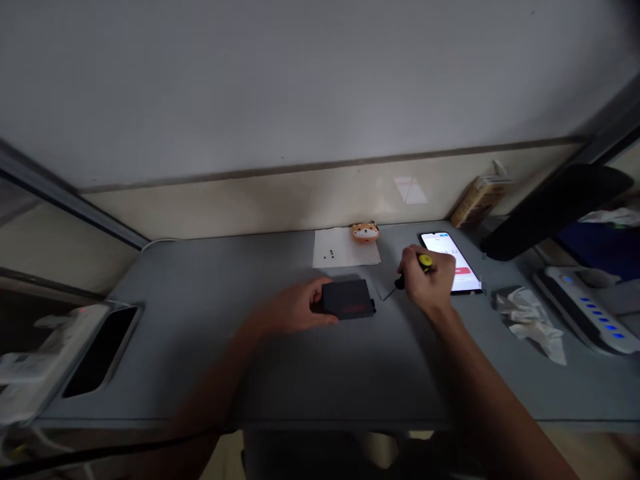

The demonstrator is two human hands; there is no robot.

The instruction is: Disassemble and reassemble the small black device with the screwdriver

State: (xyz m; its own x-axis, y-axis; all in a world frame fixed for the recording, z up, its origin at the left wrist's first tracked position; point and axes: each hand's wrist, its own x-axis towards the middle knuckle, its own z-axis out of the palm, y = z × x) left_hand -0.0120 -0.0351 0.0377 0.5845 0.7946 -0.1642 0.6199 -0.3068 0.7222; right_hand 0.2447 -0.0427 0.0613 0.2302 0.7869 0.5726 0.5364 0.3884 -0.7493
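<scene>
A dark rectangular box [347,299] lies at the middle of the grey table, with a small black part sticking out at its right end. My left hand [300,307] grips the box by its left end, fingers behind and thumb in front. In my right hand [429,280] is a screwdriver [399,282] with a black and yellow handle. Its thin tip points down and left, a little to the right of the box and apart from it. Behind the box, several tiny dark pieces [331,254] rest on a white paper [325,241].
An orange animal-faced object [365,232] sits on the paper. Right of my right hand are a lit phone [465,279], crumpled tissue [537,320] and a power strip [590,310]. A carton [481,200] stands at the back right. Another phone [103,350] lies far left.
</scene>
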